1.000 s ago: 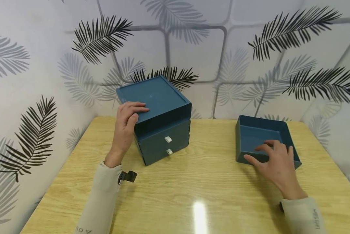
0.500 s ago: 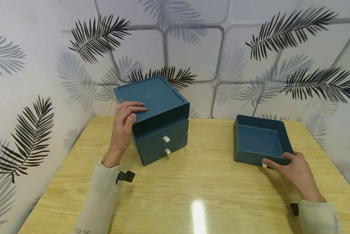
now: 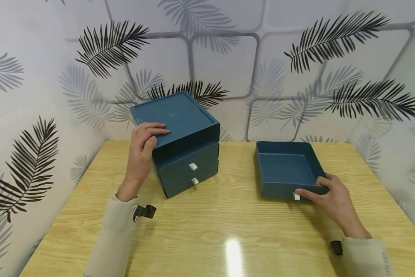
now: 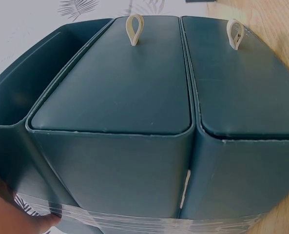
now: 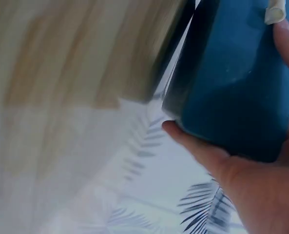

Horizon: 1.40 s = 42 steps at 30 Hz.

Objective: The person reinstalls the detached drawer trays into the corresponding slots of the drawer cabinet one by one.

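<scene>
A blue three-tier drawer cabinet [image 3: 188, 169] stands left of the middle, its top slot uncovered and dark inside. Two lower drawers with pale loop pulls fill the other slots, seen sideways in the left wrist view. On the cabinet's top left edge rests my left hand [image 3: 141, 154], fingers laid over the top and thumb by the front corner. My right hand [image 3: 337, 202] grips a bare blue drawer [image 3: 288, 169] by its front right corner, thumb along the front near its white pull tab [image 3: 296, 196]. The right wrist view shows the fingers wrapped around the drawer's end [image 5: 237, 97].
Everything is on a pale wood table [image 3: 193, 234] with a bright light reflection near its front. Behind it rises a wall [image 3: 225, 65] with a leaf pattern. Clear tape [image 4: 134, 220] runs along the cabinet's side.
My right hand has come to the front right corner of the loose drawer, taken hold of it and shifted it left toward the cabinet. The left hand stays on the cabinet.
</scene>
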Available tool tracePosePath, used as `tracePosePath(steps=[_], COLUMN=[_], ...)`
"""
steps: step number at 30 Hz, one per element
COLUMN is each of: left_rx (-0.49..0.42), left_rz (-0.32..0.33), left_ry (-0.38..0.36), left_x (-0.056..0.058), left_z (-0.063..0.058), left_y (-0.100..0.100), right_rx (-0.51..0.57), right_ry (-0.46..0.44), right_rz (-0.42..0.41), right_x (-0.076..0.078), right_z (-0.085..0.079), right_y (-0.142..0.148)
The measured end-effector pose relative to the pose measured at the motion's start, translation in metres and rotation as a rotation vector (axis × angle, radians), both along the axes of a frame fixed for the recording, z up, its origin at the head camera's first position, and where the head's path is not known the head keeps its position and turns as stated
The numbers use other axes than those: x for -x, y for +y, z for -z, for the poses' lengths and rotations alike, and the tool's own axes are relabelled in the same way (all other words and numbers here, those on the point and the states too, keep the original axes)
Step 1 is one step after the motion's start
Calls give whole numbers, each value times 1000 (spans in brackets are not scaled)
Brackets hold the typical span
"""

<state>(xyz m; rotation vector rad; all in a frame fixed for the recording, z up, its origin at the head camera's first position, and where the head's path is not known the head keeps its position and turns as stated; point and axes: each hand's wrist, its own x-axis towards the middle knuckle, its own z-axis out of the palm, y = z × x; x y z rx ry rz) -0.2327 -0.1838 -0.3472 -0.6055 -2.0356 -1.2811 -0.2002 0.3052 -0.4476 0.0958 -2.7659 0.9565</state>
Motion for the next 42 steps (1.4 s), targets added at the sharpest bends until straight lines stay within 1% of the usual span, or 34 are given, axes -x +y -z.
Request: tracePosePath(steps=[5,8,10,13,16,19,21,27,30,34,36,42], left_rx=[2,3,4,3,1,1,3,-3,-8,-3,-1,-2], left_rz=[2,0,-3,-3,-1,-1,-4,-2,-1,-13,-16,-8], left_ry=[6,3,1,-2,-7,-13,-15,-12,-8,-4,-6,-12], left_x=[0,0,0,0,-1,-1,-1,-1,-1,2,2,-1], left_z=[1,1,1,1,1,2,2,1,2,3,2,0], left_y=[-1,-1,-1,0,1,1,1,1,0,-1,0,0], right_rx=[20,38,51,69,70,99,138,311,355,384,379,377], right_ry=[48,76,94,113,118,130,149,190,205,239,260,268], right_rz=[-101,-158,-182,-182,-152,-152,-182,-366,-421,-469,-484,-493], right_x=[-6,-13,-19,-28,-37,-43,-45,-48,-48,-49,-49,-50], right_z=[-9,-17,-24,-36,-47,-54,-55,-57,-58,-55,-52,-48], right_y=[-25,-40,-48,-56,-59,-59,-60,-72,-82,-94,-99,-117])
